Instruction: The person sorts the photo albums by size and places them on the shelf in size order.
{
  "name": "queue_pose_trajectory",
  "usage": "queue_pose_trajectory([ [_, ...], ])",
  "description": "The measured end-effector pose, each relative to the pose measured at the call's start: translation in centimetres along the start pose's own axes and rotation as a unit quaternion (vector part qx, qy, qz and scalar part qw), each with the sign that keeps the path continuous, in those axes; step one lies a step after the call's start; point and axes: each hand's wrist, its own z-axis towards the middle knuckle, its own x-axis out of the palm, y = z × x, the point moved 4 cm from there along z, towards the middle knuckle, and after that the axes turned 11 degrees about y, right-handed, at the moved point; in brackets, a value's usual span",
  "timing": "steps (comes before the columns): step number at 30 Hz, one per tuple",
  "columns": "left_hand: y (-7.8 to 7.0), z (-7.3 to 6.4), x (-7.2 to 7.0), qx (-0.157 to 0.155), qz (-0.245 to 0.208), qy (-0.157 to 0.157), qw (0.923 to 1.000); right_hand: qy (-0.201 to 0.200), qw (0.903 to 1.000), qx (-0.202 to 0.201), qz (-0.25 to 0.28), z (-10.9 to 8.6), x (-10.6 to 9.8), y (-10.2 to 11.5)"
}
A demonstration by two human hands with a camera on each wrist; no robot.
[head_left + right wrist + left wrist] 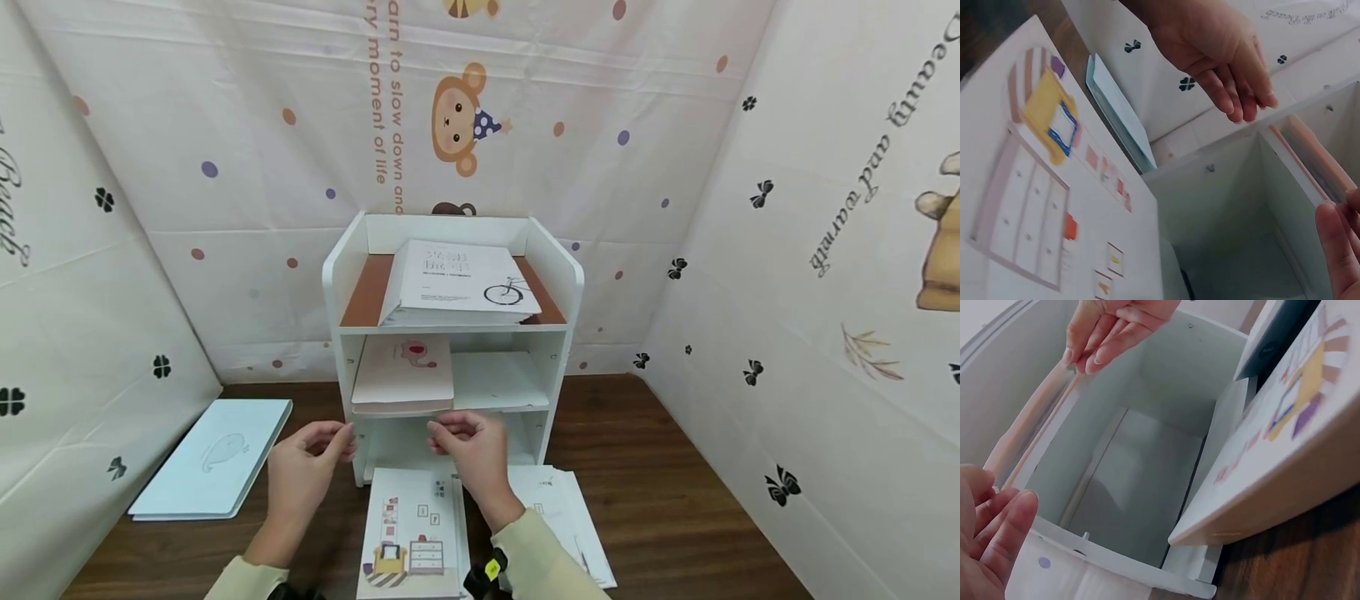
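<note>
Loosely bent, empty, both hands (477,458), at pink bk (401,379), bike bk (461,279) headcam only

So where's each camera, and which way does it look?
Head: on the head, facing forward and down at the shelf; left hand, right hand and sleeves show.
Left wrist: worn there, facing rightward into the shelf; both hands show.
Right wrist: worn there, facing leftward across the shelf; both hands show.
Both wrist views share the yellow-pictured book.
</note>
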Motion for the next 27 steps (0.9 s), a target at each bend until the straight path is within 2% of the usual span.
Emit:
queue_pose_trajectory([
  [10, 0.9, -1.4, -0.9, -0.013, 0.015, 0.046, 0.9988, 0.046, 0.9954, 0.06, 0.058, -0.9, 2.6, -1.1],
  [13, 1.4, -1.7, -1.4, -0.022, 0.036, 0.057, 0.9975, 0.052, 0.9921, 0.085, 0.077, -1.1, 3.2, -1.3],
  [20, 2.6, -2.4, -2.9, -0.026, 0.1, 0.062, 0.9926, 0.079, 0.9801, 0.141, 0.116, -1.4, 4.7, -1.9],
  [27, 3.8, -2.4, -4.2, -0.005, 0.116, 0.063, 0.9913, 0.102, 0.972, 0.166, 0.132, -1.2, 6.4, -2.7],
])
